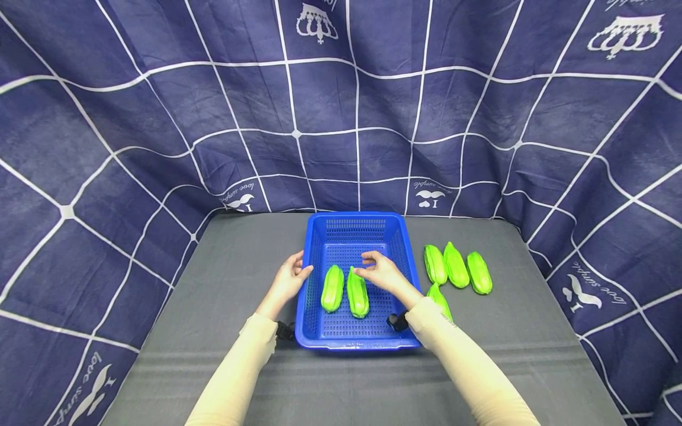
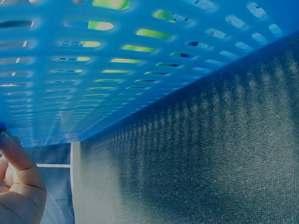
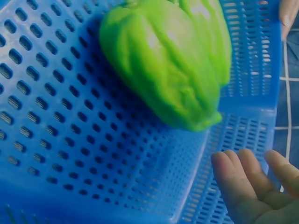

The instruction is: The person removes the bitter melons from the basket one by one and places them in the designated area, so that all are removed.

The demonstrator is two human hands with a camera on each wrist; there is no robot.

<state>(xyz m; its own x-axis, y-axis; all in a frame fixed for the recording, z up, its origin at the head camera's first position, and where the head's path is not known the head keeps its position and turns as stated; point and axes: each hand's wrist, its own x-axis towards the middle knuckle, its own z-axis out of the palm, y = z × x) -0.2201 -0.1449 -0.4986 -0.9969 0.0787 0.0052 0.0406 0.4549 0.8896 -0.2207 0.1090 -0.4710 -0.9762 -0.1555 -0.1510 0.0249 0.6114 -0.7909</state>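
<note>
A blue perforated basket [image 1: 351, 344] holds two long green vegetables, one on the left [image 1: 333, 289] and one on the right [image 1: 357, 294], lying side by side. My left hand [image 1: 288, 279] grips the basket's left rim, thumb at the top edge; its curled fingers [image 2: 17, 156] show beside the wall in the left wrist view. Over the basket, my right hand [image 1: 385, 273] is close to the upper end of the right vegetable. In the right wrist view that hand [image 3: 259, 193] is empty, its fingers loosely extended and apart from the green vegetable [image 3: 163, 65].
Several more green vegetables lie on the grey table [image 1: 229, 260] right of the basket, three near each other [image 1: 456, 265] and another [image 1: 438, 300] partly hidden by my right forearm. A blue curtain [image 1: 330, 154] with white lines stands behind the table and at both sides.
</note>
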